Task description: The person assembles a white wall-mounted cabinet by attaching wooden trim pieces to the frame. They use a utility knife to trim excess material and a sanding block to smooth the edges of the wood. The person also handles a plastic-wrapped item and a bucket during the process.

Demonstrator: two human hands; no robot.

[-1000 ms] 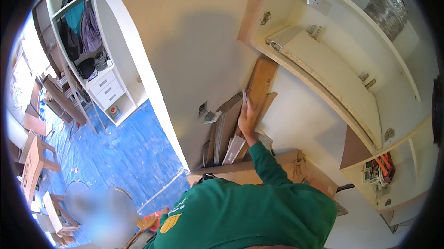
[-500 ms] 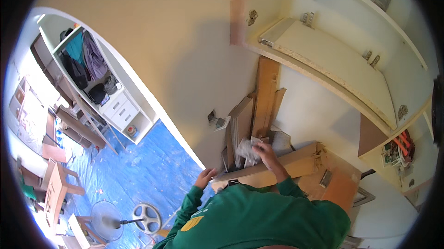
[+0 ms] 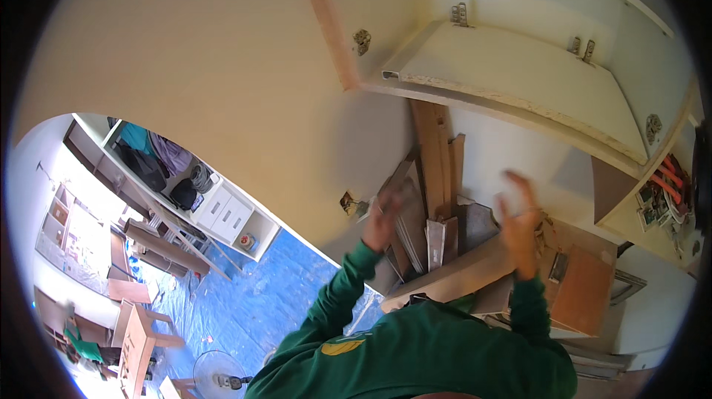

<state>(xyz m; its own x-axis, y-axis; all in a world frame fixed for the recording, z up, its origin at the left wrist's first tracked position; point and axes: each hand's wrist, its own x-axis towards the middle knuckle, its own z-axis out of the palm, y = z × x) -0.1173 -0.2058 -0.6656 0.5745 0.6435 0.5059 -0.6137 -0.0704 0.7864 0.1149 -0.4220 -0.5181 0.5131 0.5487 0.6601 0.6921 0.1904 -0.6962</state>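
My left hand point(image 3: 381, 224) is raised in front of the wall, near the tops of several leaning boards point(image 3: 410, 213). It is blurred by motion, but its fingers look stretched out with nothing between them. Off to the right, my right hand point(image 3: 521, 222) is lifted above a long brown cardboard box point(image 3: 471, 269), its thumb and fingers apart and holding nothing. Tall wooden planks point(image 3: 432, 154) lean in the corner between both hands. A short whitish strip of board point(image 3: 435, 245) stands in front of them.
Above on the right hangs an open white cabinet point(image 3: 519, 80) with a loose panel and metal hinges. An orange-brown board point(image 3: 582, 291) lies at lower right. Blue sheeting point(image 3: 252, 295) covers the floor at left, with a fan point(image 3: 222, 380), a wooden table point(image 3: 137, 347) and another person point(image 3: 87, 345).
The crumpled clear plastic has left my right hand and is out of sight. Both hands have risen, the right one moving rightward. The view has turned, shifting the room.
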